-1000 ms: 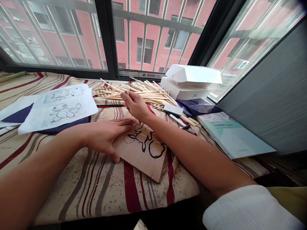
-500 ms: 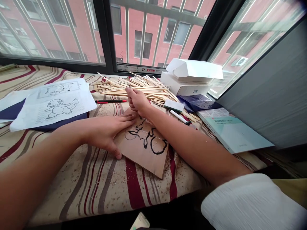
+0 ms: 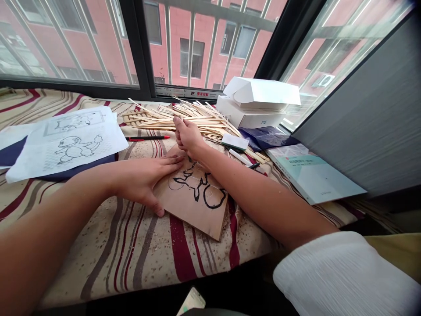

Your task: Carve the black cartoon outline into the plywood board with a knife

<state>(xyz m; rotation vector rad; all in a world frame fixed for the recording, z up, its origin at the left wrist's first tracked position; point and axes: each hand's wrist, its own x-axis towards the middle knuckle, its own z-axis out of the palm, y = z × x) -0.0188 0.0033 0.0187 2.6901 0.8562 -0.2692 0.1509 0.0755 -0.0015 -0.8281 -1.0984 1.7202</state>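
I see the left hand point(image 3: 140, 177) laid flat, its thumb stretched well away from the fingers; the fingers rest on the flat light-brown wooden board point(image 3: 197, 215) and the thumb lies by its left edge. The right hand point(image 3: 189, 138) is curled into a fist above the board's far end; I cannot tell what, if anything, sits inside it. The board lies angled on the beige cloth with maroon and grey stripes point(image 3: 184, 259), bearing a thick black outline drawing point(image 3: 197, 188). The bare right forearm point(image 3: 259, 202) crosses over its right side and hides part of it from me.

Beyond the fist I have a loose heap of thin pale wooden sticks point(image 3: 210, 118), backed by a white cardboard box point(image 3: 259, 104). A white-and-green block point(image 3: 235, 141) and a white marker with a black end point(image 3: 240, 157) lie just beyond the right forearm, with a pale blue-green book point(image 3: 319, 175) farther right. On my left, white paper with line drawings point(image 3: 39, 158) lies near a slim black-and-red pen point(image 3: 148, 138).

The board's nearest corner points at the cloth's front edge, with a crumb-strewn strip between. The dark window frame point(image 3: 143, 52) bounds the far side, and a grey panel point(image 3: 355, 109) the right.
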